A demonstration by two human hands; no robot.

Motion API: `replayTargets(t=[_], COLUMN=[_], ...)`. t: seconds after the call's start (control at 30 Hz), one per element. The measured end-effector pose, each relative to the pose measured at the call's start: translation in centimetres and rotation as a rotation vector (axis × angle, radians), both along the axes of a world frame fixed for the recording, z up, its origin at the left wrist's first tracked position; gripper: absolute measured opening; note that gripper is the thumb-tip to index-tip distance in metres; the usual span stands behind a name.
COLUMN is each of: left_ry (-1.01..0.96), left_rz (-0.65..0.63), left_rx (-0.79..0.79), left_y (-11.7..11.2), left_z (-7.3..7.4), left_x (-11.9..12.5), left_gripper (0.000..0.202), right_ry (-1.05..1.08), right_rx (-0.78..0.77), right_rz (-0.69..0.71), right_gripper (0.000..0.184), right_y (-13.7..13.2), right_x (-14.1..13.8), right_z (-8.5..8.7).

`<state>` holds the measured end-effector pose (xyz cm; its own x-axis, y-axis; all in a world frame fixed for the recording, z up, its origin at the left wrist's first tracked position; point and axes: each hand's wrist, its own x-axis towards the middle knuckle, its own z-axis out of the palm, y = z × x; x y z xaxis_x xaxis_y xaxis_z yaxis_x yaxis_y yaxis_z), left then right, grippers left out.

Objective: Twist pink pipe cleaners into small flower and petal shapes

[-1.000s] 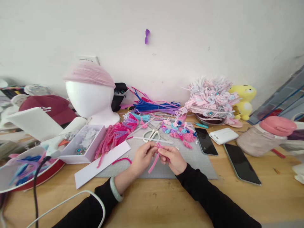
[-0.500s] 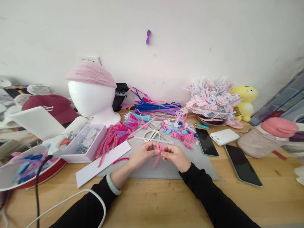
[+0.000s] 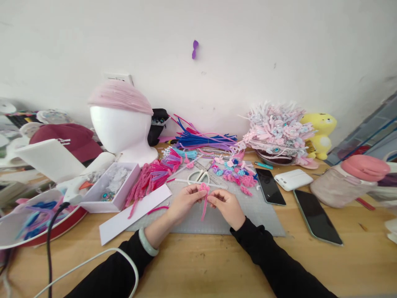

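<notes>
My left hand [image 3: 185,201] and my right hand [image 3: 227,206] meet over a grey cutting mat [image 3: 263,219], both pinching one pink pipe cleaner [image 3: 205,198]. Its top is curled into a small loop between my fingertips and its tail hangs down toward the mat. A pale green bangle [image 3: 147,242] sits on my left wrist. Just beyond my fingers lie white scissors [image 3: 198,175] and a scatter of small pink, blue and purple pipe-cleaner flowers [image 3: 235,171].
A white mannequin head [image 3: 122,128] with a pink cap stands at back left, beside a white box [image 3: 109,187] and glue gun [image 3: 77,186]. Bundles of pipe cleaners [image 3: 198,138], a pink headdress [image 3: 276,128], two phones [image 3: 269,186], a power bank [image 3: 293,179] lie behind.
The pipe cleaner's top has been bent into a tighter loop and its tail swung from slanting left to hanging straight down. My hands shifted slightly up and right.
</notes>
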<state>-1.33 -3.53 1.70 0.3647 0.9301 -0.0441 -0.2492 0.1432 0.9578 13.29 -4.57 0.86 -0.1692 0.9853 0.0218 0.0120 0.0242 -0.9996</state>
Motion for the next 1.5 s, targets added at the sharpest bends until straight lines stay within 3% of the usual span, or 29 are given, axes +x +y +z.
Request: replayTargets(t=[0.13, 0.37, 0.63, 0.73, 0.83, 0.93, 1.03, 1.17, 1.37, 1.43, 1.5], left_ry=[-0.114, -0.187, -0.202, -0.273, -0.328, -0.374, -0.395, -0.394, -0.351, -0.272, -0.134], left_rz=[0.052, 0.146, 0.043, 0.024, 0.051, 0.06, 0.086, 0.124, 0.089, 0.137, 0.21], left_rx=[-0.052, -0.154, -0.142, -0.241, -0.353, -0.441, -0.489, -0.508, -0.343, -0.209, -0.056], left_y=[-0.4, -0.8, -0.3, -0.3, -0.4, -0.4, -0.5, -0.8, -1.3, -1.4, -1.4], left_z=[-0.1, 0.0, -0.1, -0.2, -0.4, -0.6, -0.6, -0.7, -1.0, -0.9, -0.6], left_x=[0.5, 0.9, 0.3, 0.3, 0.5, 0.7, 1.0, 1.2, 1.7, 1.8, 1.9], left_gripper=[0.014, 0.016, 0.01, 0.007, 0.007, 0.008, 0.006, 0.006, 0.003, 0.006, 0.01], right_ry=[0.063, 0.45, 0.483, 0.262, -0.134, -0.405, -0.54, -0.654, -0.535, -0.418, -0.254], right_rx=[-0.02, -0.318, -0.371, -0.171, 0.217, 0.531, 0.694, 0.791, 0.673, 0.535, 0.304], right_rz=[-0.006, 0.162, 0.147, 0.098, 0.006, -0.015, 0.005, 0.024, -0.053, -0.137, -0.203], right_gripper=[0.015, 0.021, 0.021, 0.018, 0.013, 0.023, 0.027, 0.025, 0.018, 0.015, 0.015], right_y=[-0.4, -0.6, -0.5, -0.6, -0.9, -1.0, -0.8, -0.3, -0.4, -0.4, -0.4], right_x=[-0.5, -1.1, -0.7, -0.5, -0.2, 0.1, 0.6, 1.1, 1.0, 0.6, 0.1], right_z=[0.0, -0.5, -0.5, -0.4, 0.1, 0.3, 0.1, -0.3, 0.1, 0.1, -0.2])
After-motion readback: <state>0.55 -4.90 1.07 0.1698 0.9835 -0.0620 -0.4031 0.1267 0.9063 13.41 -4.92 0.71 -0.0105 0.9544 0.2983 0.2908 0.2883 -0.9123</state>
